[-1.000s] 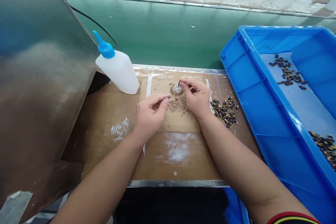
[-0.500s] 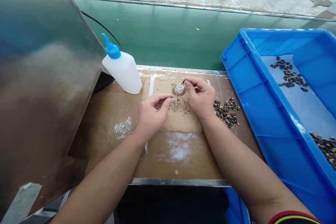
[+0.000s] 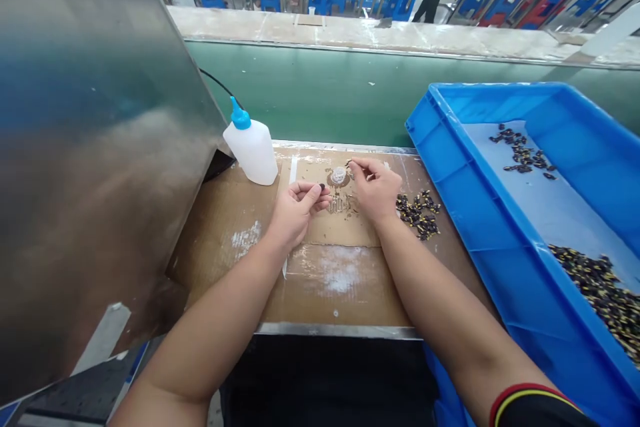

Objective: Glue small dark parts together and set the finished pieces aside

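Between the thumb and forefinger of my left hand (image 3: 296, 210) is a small black part (image 3: 323, 186). My right hand (image 3: 377, 190) pinches a tiny dark piece (image 3: 349, 163), too small to name, at the upper right of a small clear, whitish round dish (image 3: 339, 175). A wet brown stain surrounds that dish on the cardboard sheet (image 3: 345, 235). Just below it, between my hands, lie clear glossy streaks (image 3: 341, 204). A loose pile of small black-and-yellow parts (image 3: 420, 215) lies to the right of my right wrist.
A white squeeze bottle (image 3: 254, 152) with a blue nozzle stands at the back left, beside a large metal panel (image 3: 110, 147). On the right, a blue crate (image 3: 465, 193) holds many black-and-yellow parts on a pale sheet. Beyond the table runs a green surface (image 3: 310, 97).
My view has tilted up and shifted. My left hand has turned, and the black part now shows at its fingertips. My right hand has drawn slightly away from the dish, still pinching the dark piece.
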The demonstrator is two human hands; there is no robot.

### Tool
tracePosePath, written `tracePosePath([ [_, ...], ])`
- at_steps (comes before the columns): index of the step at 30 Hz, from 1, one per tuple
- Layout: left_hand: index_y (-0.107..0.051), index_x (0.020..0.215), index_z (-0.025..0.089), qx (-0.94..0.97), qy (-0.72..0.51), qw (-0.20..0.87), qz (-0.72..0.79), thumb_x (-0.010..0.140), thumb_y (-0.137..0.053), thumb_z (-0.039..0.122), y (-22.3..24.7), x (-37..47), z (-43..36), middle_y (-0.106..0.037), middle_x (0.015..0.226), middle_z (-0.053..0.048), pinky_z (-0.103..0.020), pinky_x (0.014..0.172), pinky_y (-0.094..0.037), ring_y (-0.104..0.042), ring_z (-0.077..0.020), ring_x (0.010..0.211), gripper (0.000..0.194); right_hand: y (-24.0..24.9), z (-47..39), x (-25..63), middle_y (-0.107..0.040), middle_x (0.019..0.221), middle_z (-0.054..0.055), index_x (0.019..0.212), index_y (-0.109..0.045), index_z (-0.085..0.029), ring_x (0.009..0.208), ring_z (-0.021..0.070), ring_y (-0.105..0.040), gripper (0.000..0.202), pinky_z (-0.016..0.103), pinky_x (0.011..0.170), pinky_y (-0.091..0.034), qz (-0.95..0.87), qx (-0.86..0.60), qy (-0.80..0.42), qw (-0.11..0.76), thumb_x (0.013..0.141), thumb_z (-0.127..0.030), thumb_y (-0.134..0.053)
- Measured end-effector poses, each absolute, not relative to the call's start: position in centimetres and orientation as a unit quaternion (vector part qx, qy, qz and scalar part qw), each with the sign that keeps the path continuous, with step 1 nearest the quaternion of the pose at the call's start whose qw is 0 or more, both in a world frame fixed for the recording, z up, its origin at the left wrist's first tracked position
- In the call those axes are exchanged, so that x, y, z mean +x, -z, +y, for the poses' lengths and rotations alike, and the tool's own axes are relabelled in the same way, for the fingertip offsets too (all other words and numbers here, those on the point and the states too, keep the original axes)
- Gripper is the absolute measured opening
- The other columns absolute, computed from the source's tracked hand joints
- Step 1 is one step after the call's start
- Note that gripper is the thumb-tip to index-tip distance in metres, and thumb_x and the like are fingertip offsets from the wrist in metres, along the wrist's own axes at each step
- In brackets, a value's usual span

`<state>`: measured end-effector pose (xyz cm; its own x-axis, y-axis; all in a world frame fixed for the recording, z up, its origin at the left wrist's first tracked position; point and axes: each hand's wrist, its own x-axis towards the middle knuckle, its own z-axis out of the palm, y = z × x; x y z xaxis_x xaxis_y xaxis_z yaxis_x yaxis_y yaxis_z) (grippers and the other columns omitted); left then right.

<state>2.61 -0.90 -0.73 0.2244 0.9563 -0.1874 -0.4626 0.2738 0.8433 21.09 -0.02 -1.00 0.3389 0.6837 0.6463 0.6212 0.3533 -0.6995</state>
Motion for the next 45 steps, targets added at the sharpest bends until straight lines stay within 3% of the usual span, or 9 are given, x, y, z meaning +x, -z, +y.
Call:
tracePosePath([
  [4,-0.069,0.088,0.013,0.273,-0.485,0.756,0.346,0.066,-0.098,0.029,0.2,2.2,-0.8,-0.077,0.092,-0.009,-0.017,0.073,-0.059,-0.072,-0.0107,0.079,0.04,-0.6,-1.4,21.5,-0.073,0.086,0.004,0.094,-0.073,-0.02,0.07,0.016,-0.065,0.016,0.03,0.066,-0.054,-0.52,-0.56,-0.044,0.644,0.095,-0.034,-0.067],
  [8,-0.072,0.084,0.015,0.256,-0.494,0.754,0.349,0.066,-0.098,0.029,-0.4,2.0,-0.8,-0.076,0.089,-0.005,-0.013,0.069,-0.058,-0.07,-0.0079,0.074,0.035,-1.6,-3.6,21.5,-0.069,0.079,0.001,0.095,-0.068,-0.02,0.066,0.0138,-0.064,0.012,0.026,0.058,-0.053,-0.468,-0.532,-0.197,0.677,0.09,-0.032,-0.067],
  [12,-0.074,0.085,0.015,0.277,-0.494,0.745,0.352,0.064,-0.1,0.035,-0.4,2.1,-0.9,-0.076,0.087,-0.004,-0.011,0.067,-0.058,-0.07,-0.0068,0.072,0.039,-0.8,-5.3,20.9,-0.07,0.081,0.001,0.106,-0.074,-0.021,0.068,0.0141,-0.064,0.026,0.027,0.061,-0.057,-0.472,-0.5,-0.338,0.643,0.092,-0.042,-0.072],
  [16,-0.076,0.086,0.015,0.292,-0.484,0.739,0.366,0.067,-0.098,0.034,-0.3,2.4,-1.2,-0.077,0.088,-0.006,-0.013,0.069,-0.06,-0.072,-0.0089,0.073,0.035,0.3,-6.2,20.1,-0.07,0.077,0.002,0.096,-0.074,-0.019,0.066,0.0137,-0.063,0.037,0.028,0.063,-0.058,-0.434,-0.485,-0.395,0.649,0.088,-0.055,-0.078],
  [22,-0.077,0.087,0.013,0.277,-0.49,0.741,0.367,0.064,-0.098,0.03,-0.4,2.5,-1.4,-0.079,0.094,-0.009,-0.014,0.076,-0.061,-0.075,-0.0115,0.082,0.035,-0.5,-7.2,19.1,-0.07,0.075,0.001,0.094,-0.075,-0.021,0.066,0.0137,-0.064,0.033,0.028,0.065,-0.059,-0.465,-0.448,-0.395,0.653,0.091,-0.053,-0.077],
  [29,-0.074,0.084,0.015,0.298,-0.511,0.707,0.388,0.069,-0.093,0.032,0.0,2.8,-1.7,-0.079,0.091,-0.006,-0.015,0.08,-0.061,-0.075,-0.0115,0.084,0.03,-0.7,-8.1,18.4,-0.079,0.105,0.004,0.11,-0.08,-0.026,0.093,0.0203,-0.076,0.025,0.041,0.091,-0.066,-0.469,-0.428,-0.421,0.647,0.09,-0.041,-0.081],
  [34,-0.075,0.081,0.016,0.296,-0.511,0.709,0.385,0.067,-0.095,0.032,-0.3,3.0,-2.3,-0.079,0.089,-0.004,-0.016,0.077,-0.06,-0.073,-0.0098,0.078,0.029,-0.4,-8.6,18.0,-0.08,0.105,0.002,0.108,-0.081,-0.029,0.094,0.0194,-0.076,0.015,0.036,0.084,-0.067,-0.512,-0.446,-0.323,0.659,0.093,-0.028,-0.078],
  [39,-0.079,0.08,0.014,0.295,-0.506,0.725,0.363,0.064,-0.096,0.032,-0.7,3.3,-2.7,-0.078,0.086,-0.007,-0.014,0.064,-0.055,-0.067,-0.008,0.067,0.03,-0.4,-8.9,17.7,-0.08,0.103,0.002,0.107,-0.08,-0.025,0.091,0.0171,-0.076,0.013,0.031,0.082,-0.066,-0.541,-0.444,-0.278,0.658,0.094,-0.022,-0.077],
  [45,-0.08,0.079,0.014,0.293,-0.517,0.723,0.353,0.063,-0.098,0.031,-0.8,3.5,-3.0,-0.078,0.085,-0.006,-0.016,0.071,-0.057,-0.066,-0.0078,0.068,0.029,0.1,-8.9,17.5,-0.079,0.104,0.002,0.107,-0.079,-0.024,0.093,0.0166,-0.076,0.015,0.032,0.087,-0.066,-0.534,-0.439,-0.287,0.663,0.094,-0.02,-0.077],
])
